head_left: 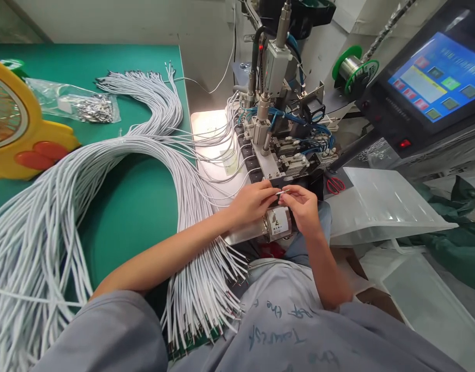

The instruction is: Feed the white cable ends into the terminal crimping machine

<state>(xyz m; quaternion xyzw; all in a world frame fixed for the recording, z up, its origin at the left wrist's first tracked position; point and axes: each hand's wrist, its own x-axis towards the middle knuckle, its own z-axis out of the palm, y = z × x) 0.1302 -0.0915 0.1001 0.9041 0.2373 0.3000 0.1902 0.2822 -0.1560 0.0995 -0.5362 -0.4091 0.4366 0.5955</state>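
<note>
My left hand [255, 200] and my right hand [302, 205] meet in front of the machine, fingertips almost touching. Between the left thumb and fingers is pinched the end of a white cable [279, 193]. The right fingers close on the thin tip of that same cable; the exact detail there is too small to make out. Just beyond the hands stands the bench machine [263, 139], with several white cables leading into its side. A large bundle of white cables [191, 196] curves over the green table beside my left forearm.
A plastic bag of small metal parts [94, 107] and a yellow fan [24, 124] are on the green table [132, 206]. At right are a touch screen [442, 77], a solder wire spool [351, 70], red-handled scissors [335, 186] and a translucent plastic tray [392, 199].
</note>
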